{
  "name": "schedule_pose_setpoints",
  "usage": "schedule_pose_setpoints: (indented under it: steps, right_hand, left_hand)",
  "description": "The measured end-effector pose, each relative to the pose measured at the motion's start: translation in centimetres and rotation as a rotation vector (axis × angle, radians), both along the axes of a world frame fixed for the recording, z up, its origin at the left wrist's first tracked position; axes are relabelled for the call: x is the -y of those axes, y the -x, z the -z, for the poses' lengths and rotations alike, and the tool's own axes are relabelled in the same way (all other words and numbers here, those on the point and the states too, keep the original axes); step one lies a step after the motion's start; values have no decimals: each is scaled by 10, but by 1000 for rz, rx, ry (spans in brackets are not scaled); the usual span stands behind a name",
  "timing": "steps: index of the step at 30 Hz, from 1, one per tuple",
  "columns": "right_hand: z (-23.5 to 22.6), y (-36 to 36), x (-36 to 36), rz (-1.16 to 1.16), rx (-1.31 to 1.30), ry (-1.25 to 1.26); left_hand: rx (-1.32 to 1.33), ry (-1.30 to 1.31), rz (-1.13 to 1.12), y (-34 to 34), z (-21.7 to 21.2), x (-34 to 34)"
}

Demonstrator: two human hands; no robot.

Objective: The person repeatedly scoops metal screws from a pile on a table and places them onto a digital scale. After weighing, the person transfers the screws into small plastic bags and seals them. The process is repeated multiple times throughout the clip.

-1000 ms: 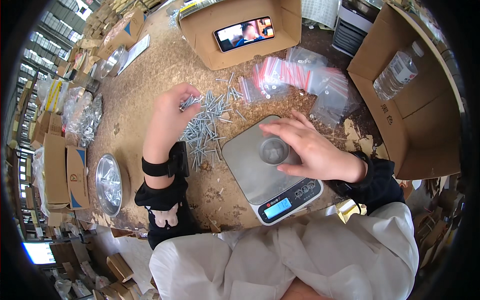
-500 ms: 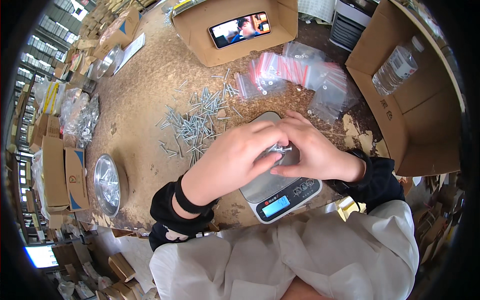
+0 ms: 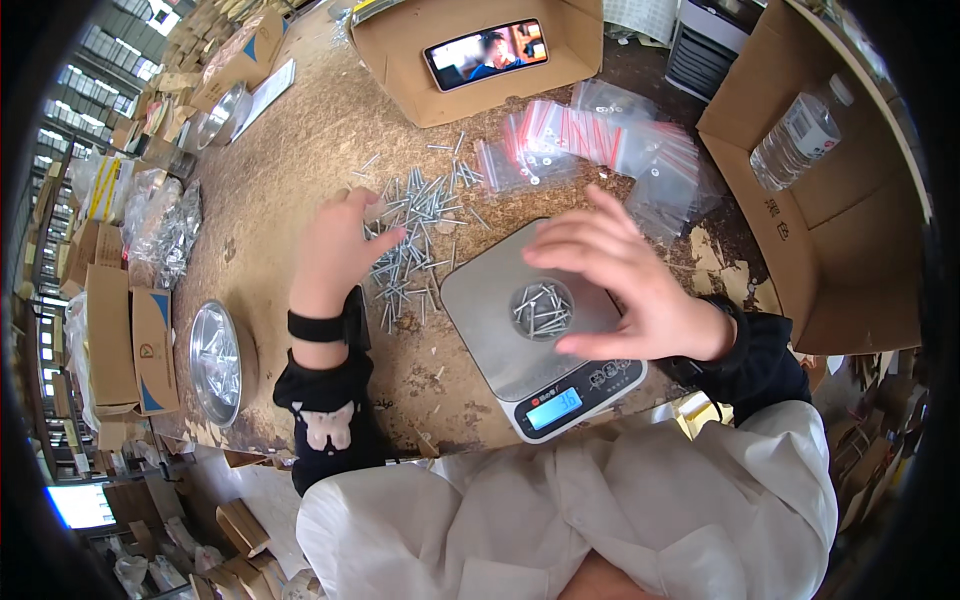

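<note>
A digital kitchen scale (image 3: 484,290) with a steel plate and a lit blue display lies in front of me. On its plate stands a small round clear cup (image 3: 514,312) holding several silver screws (image 3: 545,308). My right hand (image 3: 625,285) hovers over the plate's right side, fingers and thumb spread around the cup's right side, with nothing in its grasp. My left hand (image 3: 338,245) is at the left edge of a loose heap of similar screws (image 3: 420,215). Its thumb stands apart from the fingers, and no screw shows in it.
Clear zip bags (image 3: 600,140) with red strips and small white parts lie beyond the scale. A phone (image 3: 487,55) leans inside an open carton (image 3: 420,105). Another carton (image 3: 780,240) at right holds a water bottle (image 3: 800,135). Steel bowls (image 3: 238,365) stand at left.
My left hand has left the cup and swung left to the screw heap. My right hand has opened and drawn slightly back, uncovering the cup. The display reading has changed.
</note>
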State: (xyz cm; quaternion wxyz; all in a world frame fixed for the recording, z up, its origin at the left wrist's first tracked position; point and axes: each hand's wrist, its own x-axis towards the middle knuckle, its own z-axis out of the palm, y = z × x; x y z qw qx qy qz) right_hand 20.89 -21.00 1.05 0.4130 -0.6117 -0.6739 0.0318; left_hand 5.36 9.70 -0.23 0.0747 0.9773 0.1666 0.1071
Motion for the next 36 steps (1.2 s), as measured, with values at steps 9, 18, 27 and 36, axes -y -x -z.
schedule_pose_setpoints:
  steps: [9,18,27,36]
  right_hand:
    - [7,-27,4,159,-20,-109]
    - [7,-30,3,181,-11,-141]
    - [9,-32,6,246,-19,-130]
    - [5,-30,4,218,63,-143]
  left_hand:
    - [-194,242,38,-12,22,-15]
    - [-53,299,92,-9,18,-13]
    - [117,579,330,-13,-52,71]
    - [252,635,339,-2,-65,125]
